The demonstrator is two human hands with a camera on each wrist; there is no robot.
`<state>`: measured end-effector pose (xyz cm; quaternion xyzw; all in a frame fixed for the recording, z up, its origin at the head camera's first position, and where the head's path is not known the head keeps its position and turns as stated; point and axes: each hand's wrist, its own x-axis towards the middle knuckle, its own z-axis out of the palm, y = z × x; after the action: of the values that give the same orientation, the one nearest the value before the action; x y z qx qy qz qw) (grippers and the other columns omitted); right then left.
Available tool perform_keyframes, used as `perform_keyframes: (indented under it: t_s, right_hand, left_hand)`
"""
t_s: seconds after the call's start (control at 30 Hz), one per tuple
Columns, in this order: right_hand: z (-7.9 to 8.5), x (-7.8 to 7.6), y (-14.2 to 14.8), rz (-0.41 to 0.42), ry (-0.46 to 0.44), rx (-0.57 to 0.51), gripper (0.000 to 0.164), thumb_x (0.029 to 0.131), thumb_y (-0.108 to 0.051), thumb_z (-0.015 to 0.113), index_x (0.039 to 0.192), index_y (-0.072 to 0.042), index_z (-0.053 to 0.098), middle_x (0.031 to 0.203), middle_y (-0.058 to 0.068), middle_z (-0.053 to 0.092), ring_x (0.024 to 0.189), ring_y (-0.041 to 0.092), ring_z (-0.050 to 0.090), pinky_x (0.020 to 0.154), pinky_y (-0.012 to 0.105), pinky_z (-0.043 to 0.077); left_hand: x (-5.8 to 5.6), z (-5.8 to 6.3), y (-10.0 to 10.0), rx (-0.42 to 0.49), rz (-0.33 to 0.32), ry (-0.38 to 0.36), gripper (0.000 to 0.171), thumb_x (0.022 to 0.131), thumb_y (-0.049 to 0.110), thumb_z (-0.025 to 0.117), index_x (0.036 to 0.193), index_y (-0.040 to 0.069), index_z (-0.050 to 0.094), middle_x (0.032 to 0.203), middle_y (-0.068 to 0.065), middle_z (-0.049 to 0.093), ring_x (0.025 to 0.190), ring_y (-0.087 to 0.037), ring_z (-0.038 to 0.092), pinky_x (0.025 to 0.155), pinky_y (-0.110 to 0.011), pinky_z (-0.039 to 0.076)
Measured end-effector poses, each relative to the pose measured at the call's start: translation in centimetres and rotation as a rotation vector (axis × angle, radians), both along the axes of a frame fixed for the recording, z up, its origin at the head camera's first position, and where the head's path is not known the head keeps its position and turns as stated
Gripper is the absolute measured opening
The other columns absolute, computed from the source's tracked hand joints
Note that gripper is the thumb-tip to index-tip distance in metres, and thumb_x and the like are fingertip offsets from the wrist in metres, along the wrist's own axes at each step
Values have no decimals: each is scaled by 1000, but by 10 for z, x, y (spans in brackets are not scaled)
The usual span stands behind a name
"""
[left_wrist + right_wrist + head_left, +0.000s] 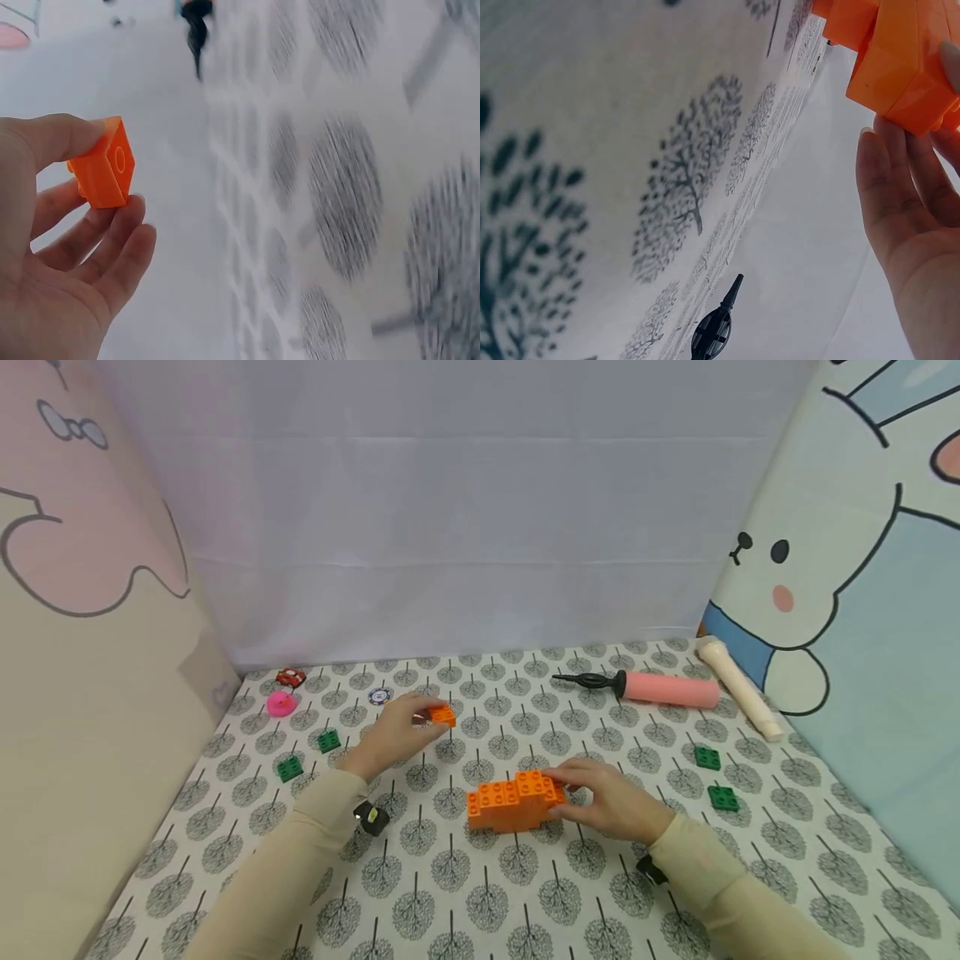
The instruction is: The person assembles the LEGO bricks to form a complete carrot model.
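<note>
An orange toy brick (442, 716) is pinched between the thumb and fingers of my left hand (399, 732), held above the cloth. The left wrist view shows that brick (105, 169) from its hollow underside, with the thumb on top. My right hand (611, 799) grips the right end of a stepped block of joined orange bricks (513, 802) in front of me. In the right wrist view, fingers of the right hand (915, 195) touch the orange block (900, 71), which is cut off by the frame edge.
Green bricks lie at left (289, 767) and right (723, 798). Farther back are a pink rubber duck (281, 703), a red toy car (291, 677), a poker chip (379, 696), a pink hand pump (667, 689) and a cream-coloured tube (738, 687). Curtains enclose the back and sides.
</note>
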<state>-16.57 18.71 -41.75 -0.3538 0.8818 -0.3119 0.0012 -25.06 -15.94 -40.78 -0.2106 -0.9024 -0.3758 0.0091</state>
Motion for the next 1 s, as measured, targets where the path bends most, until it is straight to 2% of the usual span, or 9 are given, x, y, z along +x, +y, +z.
perform_keyframes:
  t_s: [0.1,0.2,0.33,0.4,0.5,0.67,0.83,1.0]
  right_hand:
    - [0,-1,0,-5,6,7,55,90,-35,74,137,-11,61,125,1,65,110,16,62,96,42,54]
    - [0,-1,0,-6,-2,6,55,90,-37,74,137,-11,61,126,1,64,111,16,62,97,42,54]
    - [-1,-1,-1,-7,-8,5,55,90,-38,73,137,-11,61,126,0,64,111,16,62,97,42,54]
    - [0,-1,-1,-4,-7,4,55,91,-38,73,137,-11,61,126,0,64,111,16,62,97,42,54]
    - [0,-1,-1,-1,-4,2,55,91,-37,73,137,-11,61,125,0,64,111,16,62,96,42,55]
    - [1,-1,-1,11,-3,-6,54,90,-37,73,137,-11,61,125,0,65,111,16,62,96,41,55]
    - [0,-2,0,17,-3,-9,55,91,-40,72,137,-12,61,124,-1,65,110,15,62,95,40,55]
    - [-1,-2,0,30,-12,-20,54,92,-42,70,137,-14,61,123,-4,65,109,13,61,94,38,55]
  left_hand:
    - [21,9,17,65,-77,37,42,93,22,72,130,4,63,119,-4,63,105,-18,62,95,-33,55]
    - [44,16,31,69,-140,97,43,92,24,72,130,6,64,121,-2,64,106,-16,63,94,-29,55]
    - [69,20,46,76,-198,159,44,91,26,74,130,8,65,120,1,64,107,-13,63,94,-27,54]
    - [78,20,51,87,-225,163,44,90,24,75,130,8,65,118,2,65,107,-13,63,94,-27,54]
    - [86,16,56,76,-250,169,43,89,23,76,128,8,66,117,1,65,107,-12,62,94,-28,55]
    - [92,9,59,41,-230,191,41,88,24,77,126,10,68,118,0,67,107,-11,62,93,-28,55]
    - [95,3,61,66,-210,205,40,88,25,76,125,9,68,117,1,67,103,-10,62,91,-28,56]
    - [96,-1,64,97,-217,170,42,89,24,75,127,8,67,118,0,66,96,-8,61,84,-26,57]
